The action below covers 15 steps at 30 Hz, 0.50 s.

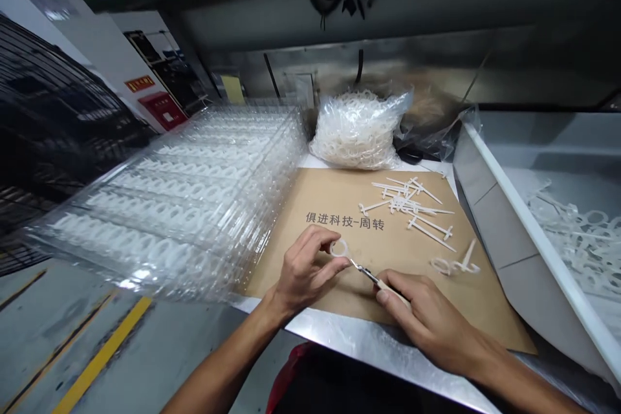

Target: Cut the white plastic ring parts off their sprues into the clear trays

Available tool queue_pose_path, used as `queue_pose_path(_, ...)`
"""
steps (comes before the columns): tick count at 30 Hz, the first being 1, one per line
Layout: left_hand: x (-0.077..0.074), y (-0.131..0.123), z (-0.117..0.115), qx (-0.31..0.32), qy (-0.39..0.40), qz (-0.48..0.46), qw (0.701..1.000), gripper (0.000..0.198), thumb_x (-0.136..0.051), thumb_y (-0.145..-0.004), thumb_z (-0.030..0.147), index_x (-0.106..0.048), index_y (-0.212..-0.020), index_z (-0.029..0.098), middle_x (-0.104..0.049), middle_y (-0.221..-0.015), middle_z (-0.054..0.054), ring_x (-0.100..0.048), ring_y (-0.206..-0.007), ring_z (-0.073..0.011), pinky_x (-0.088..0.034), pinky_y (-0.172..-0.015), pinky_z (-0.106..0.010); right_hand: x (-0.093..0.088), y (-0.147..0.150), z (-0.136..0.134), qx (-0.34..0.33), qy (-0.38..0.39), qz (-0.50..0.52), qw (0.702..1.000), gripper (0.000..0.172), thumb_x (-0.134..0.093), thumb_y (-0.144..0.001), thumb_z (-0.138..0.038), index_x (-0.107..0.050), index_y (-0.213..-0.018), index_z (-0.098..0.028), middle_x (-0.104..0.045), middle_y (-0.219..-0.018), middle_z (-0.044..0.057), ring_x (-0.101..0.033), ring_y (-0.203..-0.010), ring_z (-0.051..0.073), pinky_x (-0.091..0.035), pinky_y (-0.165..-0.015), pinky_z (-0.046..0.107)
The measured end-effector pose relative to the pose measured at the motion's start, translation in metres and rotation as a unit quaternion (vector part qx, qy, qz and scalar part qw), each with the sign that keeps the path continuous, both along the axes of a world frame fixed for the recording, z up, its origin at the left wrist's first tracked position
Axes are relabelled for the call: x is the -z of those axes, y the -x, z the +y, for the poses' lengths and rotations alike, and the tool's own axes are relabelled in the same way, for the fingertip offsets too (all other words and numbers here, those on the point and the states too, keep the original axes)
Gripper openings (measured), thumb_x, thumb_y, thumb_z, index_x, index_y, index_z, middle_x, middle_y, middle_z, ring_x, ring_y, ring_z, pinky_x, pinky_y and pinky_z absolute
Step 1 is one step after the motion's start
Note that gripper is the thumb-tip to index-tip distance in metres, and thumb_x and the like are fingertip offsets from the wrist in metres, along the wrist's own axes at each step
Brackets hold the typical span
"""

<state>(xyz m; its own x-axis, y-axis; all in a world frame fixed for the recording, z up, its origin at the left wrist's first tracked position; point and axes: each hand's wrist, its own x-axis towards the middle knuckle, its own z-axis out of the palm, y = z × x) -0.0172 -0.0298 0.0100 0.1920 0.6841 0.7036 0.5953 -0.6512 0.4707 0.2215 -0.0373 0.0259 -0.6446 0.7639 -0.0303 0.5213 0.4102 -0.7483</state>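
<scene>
Metal bench (334, 331), brown cardboard (330, 197) on top. Frame centre: left hand (308, 266) pinching white ring (345, 248); right hand (422, 307) closed round slim tool (371, 275), tip beside ring. Floor (165, 343) yellow-striped, lower left.

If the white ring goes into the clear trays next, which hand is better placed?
Probably the left hand: it already pinches the white ring and is nearer the clear trays. The right hand grips the tool.
</scene>
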Motion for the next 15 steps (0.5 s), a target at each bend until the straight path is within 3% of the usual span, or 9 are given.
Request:
queue_pose_path(3, -0.008, 0.002, -0.004, -0.007, -0.001, -0.003, 1.0, 0.025, -0.069, -0.09, 0.032, -0.061, -0.107, 0.016, -0.062, -0.083, -0.004, -0.058, -0.075, -0.0148, -0.051, -0.068, -0.028, 0.01, -0.004, 0.001, -0.029, -0.126, 0.02, 0.991, 0.02, -0.038, -0.101, -0.029, -0.054, -0.095, -0.019, -0.063, -0.079, 0.004, -0.061, -0.069, 0.019, -0.044, -0.064, 0.03)
queue_pose_path(6, -0.027, 0.003, -0.018, -0.006, 0.012, 0.001, 1.0, 0.028, -0.066, -0.091, 0.039, -0.061, -0.108, 0.016, -0.061, -0.082, -0.005, -0.058, -0.073, -0.016, -0.051, -0.066, -0.029, 0.021, -0.008, 0.003, -0.066, -0.259, 0.029, 0.963, 0.015, -0.042, -0.097, -0.024, -0.051, -0.107, -0.018, -0.065, -0.082, 0.006, -0.064, -0.069, 0.021, -0.046, -0.062, 0.032)
queue_pose_path(11, -0.078, 0.013, -0.06, 0.015, 0.013, 0.062, 0.998, 0.029, -0.068, -0.09, 0.027, -0.061, -0.116, 0.015, -0.064, -0.092, -0.01, -0.063, -0.083, -0.0189, -0.055, -0.071, -0.03, 0.029, -0.006, 0.006, -0.09, -0.328, 0.049, 0.939, 0.018, -0.048, -0.095, -0.02, -0.048, -0.113, -0.022, -0.069, -0.083, 0.003, -0.069, -0.069, 0.019, -0.052, -0.061, 0.028)
queue_pose_path(15, -0.125, 0.04, -0.088, -0.022, 0.017, 0.136, 0.99, 0.03, -0.067, -0.089, 0.02, -0.062, -0.119, 0.016, -0.063, -0.101, -0.011, -0.064, -0.092, -0.0196, -0.056, -0.078, -0.03, 0.027, -0.003, 0.004, -0.084, -0.374, 0.077, 0.92, 0.021, -0.053, -0.092, -0.022, -0.051, -0.112, -0.023, -0.071, -0.082, 0.003, -0.072, -0.065, 0.018, -0.055, -0.057, 0.025)
